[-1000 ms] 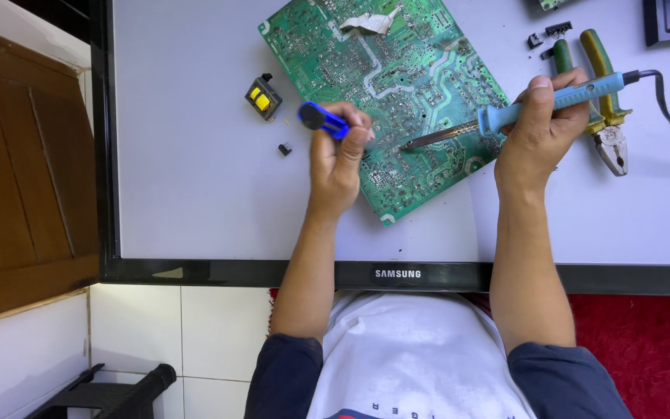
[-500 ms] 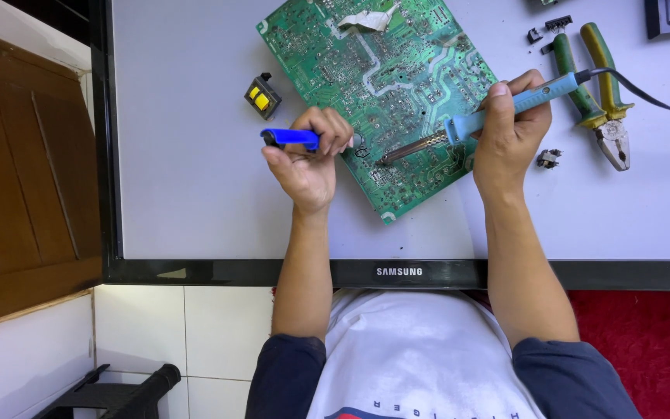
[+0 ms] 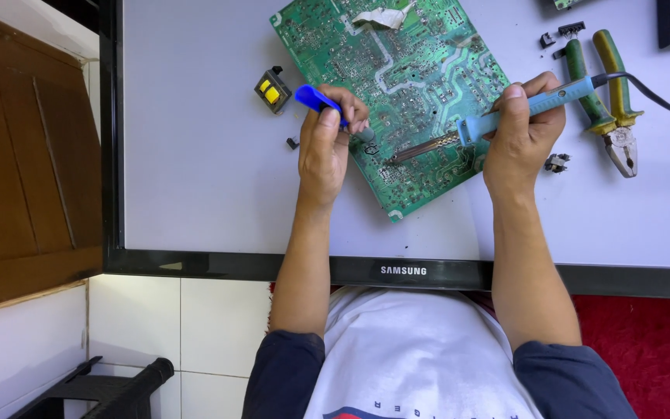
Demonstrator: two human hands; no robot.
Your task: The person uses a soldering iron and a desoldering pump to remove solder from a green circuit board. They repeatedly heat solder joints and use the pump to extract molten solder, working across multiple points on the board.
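Head: right hand (image 3: 523, 128) holds soldering iron (image 3: 505, 115), circuit board (image 3: 397, 85).

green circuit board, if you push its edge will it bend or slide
The circuit board looks like a flat rigid sheet, so it probably would not bend. It lies loose on the smooth white surface, so it likely slides or pivots. It seems light for its size.
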